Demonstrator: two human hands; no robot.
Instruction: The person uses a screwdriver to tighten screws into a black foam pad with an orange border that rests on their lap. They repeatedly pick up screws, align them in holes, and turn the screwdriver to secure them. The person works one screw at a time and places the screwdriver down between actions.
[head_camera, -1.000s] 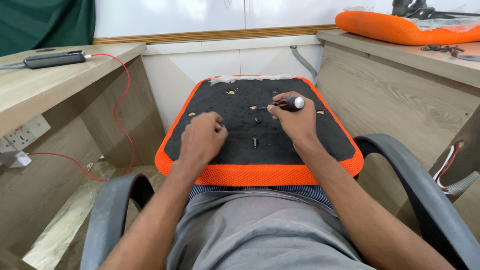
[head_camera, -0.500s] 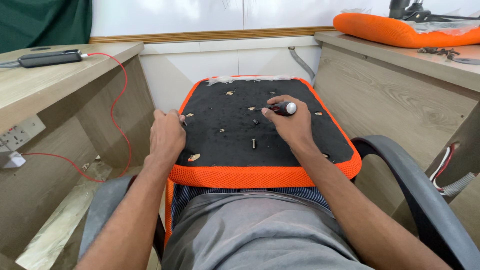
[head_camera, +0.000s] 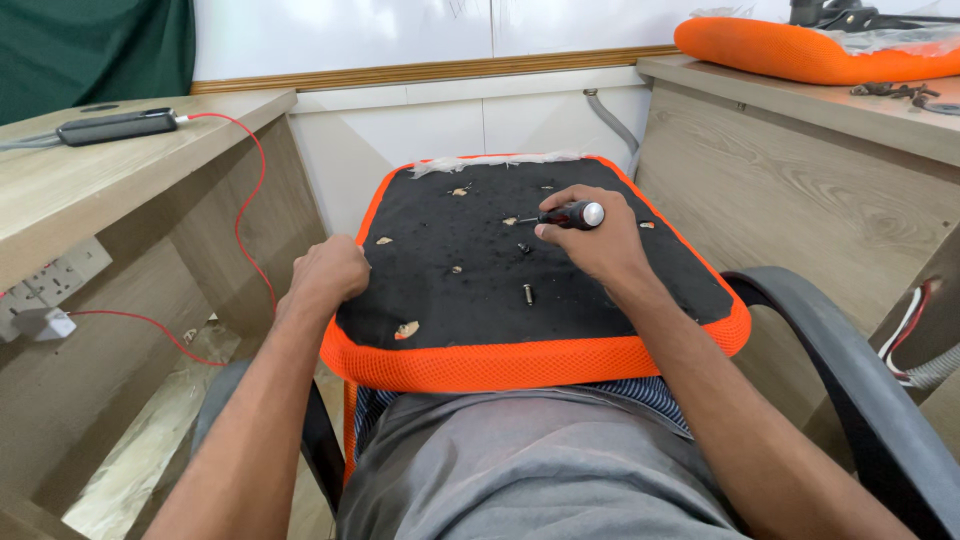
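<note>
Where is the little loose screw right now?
In the head view, the small metal screw lies on the black underside of the orange seat cushion, near its middle, just below-left of the right hand.

Bright, even indoor light; shadows soft. Focus sharp throughout, no motion blur. Slight wide-angle bending at the edges.

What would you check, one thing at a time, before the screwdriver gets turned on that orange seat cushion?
1. Seat cushion steadied: ok, the left hand grips its left edge and it rests on the lap.
2. Screwdriver held firmly: ok, the right hand is wrapped around its handle.
3. Tip seated in a screw head: cannot tell, too small to make out.
4. Loose screw safe from rolling off: ok, it lies on the black underside, away from the edge.
5. Red cable clear of the hands: ok, it hangs by the left desk.
</note>
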